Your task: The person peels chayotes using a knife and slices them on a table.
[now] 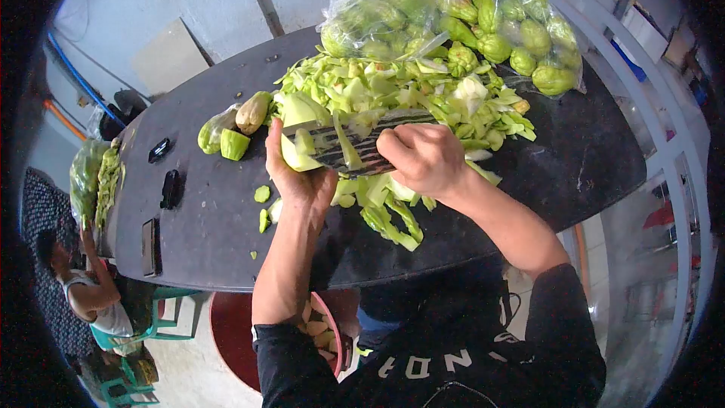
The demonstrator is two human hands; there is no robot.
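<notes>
In my left hand (300, 183) is a pale green peeled chayote (302, 112), held with the fingers wrapped underneath it. My right hand (429, 157) is closed around the grip end of a broad-bladed knife (370, 149). Its blade lies across the chayote's near side, with strips of green peel stuck on the metal. Behind and below the blade spreads a large heap of chayote peelings (393, 85), some hanging toward the table's near edge. My left fingers are partly hidden by the chayote.
A clear plastic bag of whole chayotes (483, 26) sits at the back of the dark table (219, 234). Several chayote pieces (236, 143) lie left of the heap, near small black objects (171, 189). Below stands a red tub (234, 332) holding pale pieces. Another person (94, 295) sits far left.
</notes>
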